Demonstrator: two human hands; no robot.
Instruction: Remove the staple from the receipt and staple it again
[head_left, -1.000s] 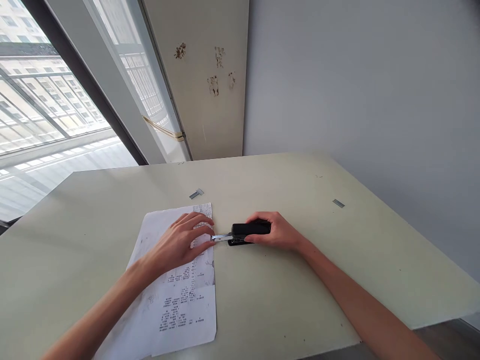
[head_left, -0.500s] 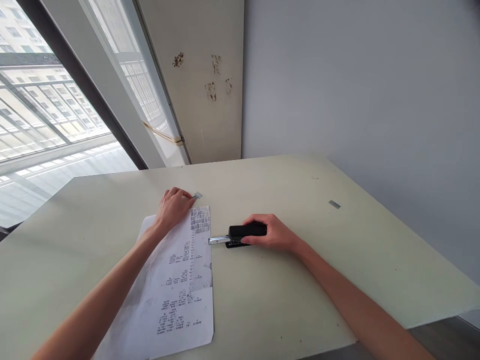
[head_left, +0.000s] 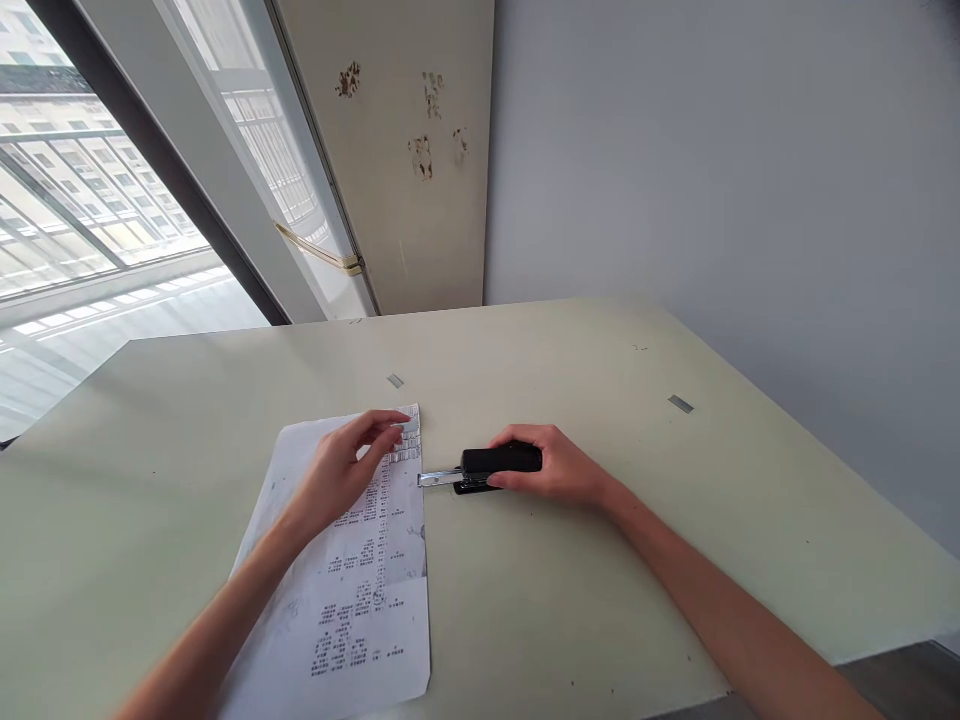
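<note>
My left hand (head_left: 349,465) is over the upper right part of a printed white sheet of paper (head_left: 375,650), its thumb and index fingertips close together on something too small to make out. Dense print shows beside the fingertips. My right hand (head_left: 555,465) grips the black stapler (head_left: 499,460) from the right. A metal rail (head_left: 441,478) sticks out of the stapler to the left, its end at the paper's right edge. Beyond the top of the sheet lies a small grey metallic strip (head_left: 395,381).
Another small grey strip (head_left: 681,404) lies on the right part of the pale table (head_left: 570,600). Behind the table stand a grey wall (head_left: 712,150), a stained beige panel (head_left: 405,230) and a window at the left.
My left hand has come back from the strip beyond the sheet to above the printed corner. My right hand still holds the stapler in nearly the same place. The view has shifted slightly.
</note>
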